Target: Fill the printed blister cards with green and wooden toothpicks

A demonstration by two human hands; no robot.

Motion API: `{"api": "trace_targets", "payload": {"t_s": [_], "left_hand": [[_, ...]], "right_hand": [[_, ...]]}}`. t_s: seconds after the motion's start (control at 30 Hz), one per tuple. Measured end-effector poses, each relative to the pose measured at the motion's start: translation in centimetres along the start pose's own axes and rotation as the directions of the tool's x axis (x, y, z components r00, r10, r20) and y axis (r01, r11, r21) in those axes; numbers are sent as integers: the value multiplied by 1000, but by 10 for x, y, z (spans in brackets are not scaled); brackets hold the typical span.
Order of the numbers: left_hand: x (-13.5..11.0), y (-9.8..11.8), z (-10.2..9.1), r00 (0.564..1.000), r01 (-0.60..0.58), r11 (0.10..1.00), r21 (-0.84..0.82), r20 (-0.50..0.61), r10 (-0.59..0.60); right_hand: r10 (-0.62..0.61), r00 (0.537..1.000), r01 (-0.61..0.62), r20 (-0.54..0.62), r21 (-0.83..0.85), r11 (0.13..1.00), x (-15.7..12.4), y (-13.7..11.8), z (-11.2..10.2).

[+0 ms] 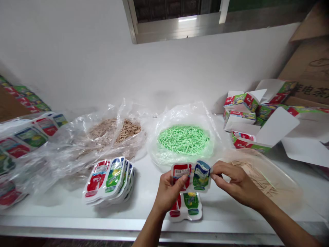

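My left hand (168, 190) is closed on the red half of a double sachet (202, 175), thumb across its front. The sachet has a red half with a barcode and a blue-green half with a fruit print. At its right edge, the fingertips of my right hand (233, 181) pinch the blue-green half. Below it, on the table, lies a second double sachet (191, 206), partly covered by the held one and my left hand. To the left stands a stack of similar red and green sachets (105, 178).
Behind my hands, a clear bag holds light-green sticks (183, 139); another holds brown sticks (128, 130). A shallow plastic tray (290, 178) with pale sticks lies right. Open printed boxes (249, 139) and cardboard (305, 68) stand back right. More sachets (32, 137) lie far left.
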State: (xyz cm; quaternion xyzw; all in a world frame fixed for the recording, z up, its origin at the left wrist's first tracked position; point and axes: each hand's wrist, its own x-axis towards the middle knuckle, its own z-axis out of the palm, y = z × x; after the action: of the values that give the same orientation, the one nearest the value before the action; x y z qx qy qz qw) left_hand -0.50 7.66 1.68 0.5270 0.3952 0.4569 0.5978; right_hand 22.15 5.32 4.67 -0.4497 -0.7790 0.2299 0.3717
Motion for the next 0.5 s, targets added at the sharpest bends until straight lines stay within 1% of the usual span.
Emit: {"api": "trace_targets", "payload": {"t_s": [0.07,0.1,0.17,0.23,0.27,0.3,0.33,0.37,0.43,0.47,0.5], "left_hand": [[-1,4,1,999,7,1000,18,31,-8],[-1,7,2,998,12,1000,21,59,-14],[-2,11,2,995,14,1000,25,96,-16],[-2,14,1,997,5,1000,30,75,-7],[-1,14,0,999,0,1000,25,51,-1],[-1,14,0,1000,-5,1000,17,24,4],[0,12,-1,1000,-9,1000,8,-2,9],[2,10,-1,999,-16,1000,4,-27,16],[3,5,2,997,-26,1000,4,-77,26],[4,3,4,995,-26,1000,0,-95,26],[4,2,6,995,-20,1000,-9,-102,19]], "right_hand": [[6,1000,-6,1,-26,1000,-1,-2,-9],[17,1000,-16,15,-47,999,-2,-2,-18],[59,997,-53,58,-100,994,-4,4,-44],[143,986,-125,91,-173,977,-10,20,-75],[207,976,-185,75,-228,956,-15,31,-89],[297,952,-262,73,-302,916,-22,45,-101],[386,917,-320,98,-399,860,-29,59,-108],[462,874,-342,151,-486,804,-37,73,-113],[550,794,-286,259,-640,713,-50,97,-111],[591,756,-252,281,-709,659,-55,106,-108],[616,734,-226,286,-753,619,-58,113,-104]]}}
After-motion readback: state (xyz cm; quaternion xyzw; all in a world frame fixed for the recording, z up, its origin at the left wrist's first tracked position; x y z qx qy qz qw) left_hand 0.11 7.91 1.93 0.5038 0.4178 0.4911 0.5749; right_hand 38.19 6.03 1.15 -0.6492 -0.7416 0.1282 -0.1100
